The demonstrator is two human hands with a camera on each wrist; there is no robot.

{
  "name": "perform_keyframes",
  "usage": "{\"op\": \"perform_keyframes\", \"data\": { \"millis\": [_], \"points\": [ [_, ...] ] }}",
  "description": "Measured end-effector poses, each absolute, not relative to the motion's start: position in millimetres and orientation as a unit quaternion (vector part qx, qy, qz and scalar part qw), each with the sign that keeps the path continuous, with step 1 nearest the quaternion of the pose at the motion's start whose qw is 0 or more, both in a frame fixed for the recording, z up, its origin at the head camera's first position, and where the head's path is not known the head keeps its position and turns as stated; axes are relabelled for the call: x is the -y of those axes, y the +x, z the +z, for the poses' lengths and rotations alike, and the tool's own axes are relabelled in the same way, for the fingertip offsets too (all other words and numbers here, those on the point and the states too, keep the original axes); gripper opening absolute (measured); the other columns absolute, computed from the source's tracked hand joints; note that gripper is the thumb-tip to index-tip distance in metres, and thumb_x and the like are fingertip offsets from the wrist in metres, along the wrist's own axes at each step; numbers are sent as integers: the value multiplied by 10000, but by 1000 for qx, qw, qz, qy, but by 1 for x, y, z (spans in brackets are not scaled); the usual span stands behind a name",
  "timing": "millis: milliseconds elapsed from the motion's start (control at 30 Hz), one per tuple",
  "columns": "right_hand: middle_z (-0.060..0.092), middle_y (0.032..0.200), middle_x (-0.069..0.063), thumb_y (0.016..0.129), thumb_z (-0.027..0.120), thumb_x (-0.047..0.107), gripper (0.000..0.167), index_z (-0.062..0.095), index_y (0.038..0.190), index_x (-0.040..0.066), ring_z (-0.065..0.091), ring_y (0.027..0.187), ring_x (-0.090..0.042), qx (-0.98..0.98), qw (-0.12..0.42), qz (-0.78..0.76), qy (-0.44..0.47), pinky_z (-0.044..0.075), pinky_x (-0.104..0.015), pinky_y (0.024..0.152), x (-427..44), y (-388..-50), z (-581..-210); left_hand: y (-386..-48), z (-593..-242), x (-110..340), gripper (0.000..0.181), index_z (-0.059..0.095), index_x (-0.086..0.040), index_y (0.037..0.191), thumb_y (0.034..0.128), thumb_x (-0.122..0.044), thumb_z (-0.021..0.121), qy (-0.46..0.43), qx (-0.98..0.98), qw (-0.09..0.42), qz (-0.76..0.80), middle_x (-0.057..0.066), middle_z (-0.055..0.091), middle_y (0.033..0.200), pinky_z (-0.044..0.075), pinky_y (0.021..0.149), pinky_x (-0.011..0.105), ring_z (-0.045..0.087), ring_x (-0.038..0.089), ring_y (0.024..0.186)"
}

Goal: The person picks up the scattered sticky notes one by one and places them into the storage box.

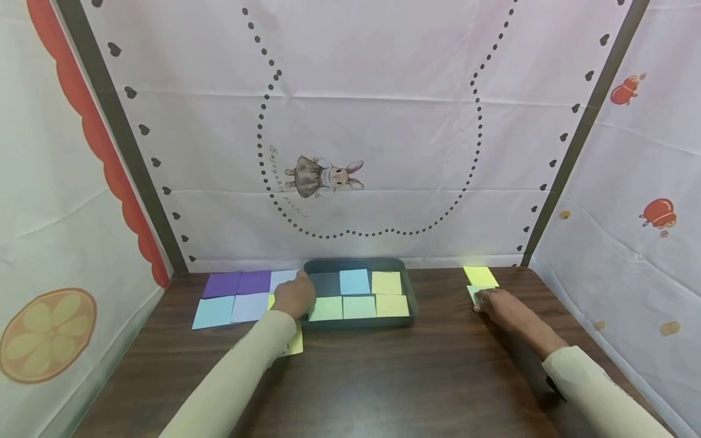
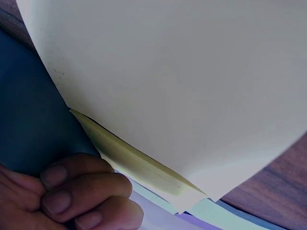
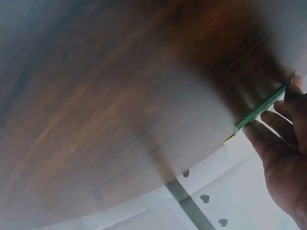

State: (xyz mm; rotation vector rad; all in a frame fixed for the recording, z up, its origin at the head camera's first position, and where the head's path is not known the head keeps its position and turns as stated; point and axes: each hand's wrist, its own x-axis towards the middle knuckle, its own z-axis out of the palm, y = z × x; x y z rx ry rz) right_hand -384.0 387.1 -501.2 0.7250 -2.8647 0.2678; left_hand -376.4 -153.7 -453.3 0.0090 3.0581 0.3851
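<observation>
My right hand (image 1: 501, 307) pinches a pale green sticky note pad (image 1: 474, 293) near the table's back right. In the right wrist view that pad (image 3: 261, 109) shows edge-on between thumb and fingers. Just behind it lies a yellow sticky note pad (image 1: 481, 277). At the left wall of a dark green tray (image 1: 358, 325) is my left hand (image 1: 296, 297), its fingers curled in the left wrist view; whether they grip the wall is hidden. Green, blue and yellow pads fill most of the tray, with bare floor showing at its back left.
Left of the tray, purple pads (image 1: 223, 284), a light blue pad (image 1: 213, 311) and lavender pads (image 1: 250, 307) lie in rows. Yellow pads (image 1: 296, 344) sit partly under my left forearm. Printed cloth walls border the brown wooden table (image 1: 383, 377) at the back and sides.
</observation>
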Motion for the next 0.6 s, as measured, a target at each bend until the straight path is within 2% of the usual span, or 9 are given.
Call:
{"op": "perform_keyframes", "data": {
  "millis": [67,133,233,300,400,533,600],
  "points": [
    [799,1214,-207,1138,683,287,356,723,1330,-10,799,1069,-414,955,113,56,268,645,-556,911,-401,-400,-523,-390,-469,159,638,449,227,1480,977,-117,639,7,-992,22,123,230,760,841,624,843,583,702,350,739],
    [786,1215,-214,1109,688,106,272,688,1350,-18,813,969,-383,945,136,2,298,666,-505,822,-408,-405,-536,-403,-483,163,647,450,225,1469,965,-129,649,10,-993,18,119,219,759,830,619,812,578,695,350,728],
    [772,1236,-248,1020,685,-55,359,653,1377,-34,814,885,-358,915,187,-92,346,667,-449,705,-418,-410,-548,-411,-492,165,666,455,208,1483,953,-136,665,9,-993,19,117,218,760,834,617,790,579,699,350,726],
    [758,1286,-287,955,707,-105,446,643,1392,-45,819,978,-383,897,209,-134,367,681,-452,752,-421,-409,-551,-409,-487,164,684,444,205,1510,963,-135,675,9,-993,26,116,215,754,829,624,796,578,706,341,728],
    [747,1283,-336,960,674,-105,427,630,1384,-82,800,1107,-431,885,218,-147,383,682,-499,845,-419,-405,-547,-412,-488,166,596,482,206,1438,977,-136,642,17,-994,25,107,186,723,775,621,725,549,698,320,692],
    [737,1306,-374,998,595,-113,389,624,1385,-138,769,1210,-485,893,177,-151,386,648,-546,995,-391,-369,-506,-418,-497,170,464,528,171,1307,986,-156,597,24,-994,14,102,156,698,736,597,647,526,681,301,655],
    [752,1317,-353,1019,591,-102,370,652,1382,-138,773,1227,-471,896,156,-174,378,638,-519,1036,-375,-349,-484,-418,-498,169,495,520,183,1347,990,-151,598,21,-994,15,110,175,715,760,608,673,551,691,313,674]
  ]
}}
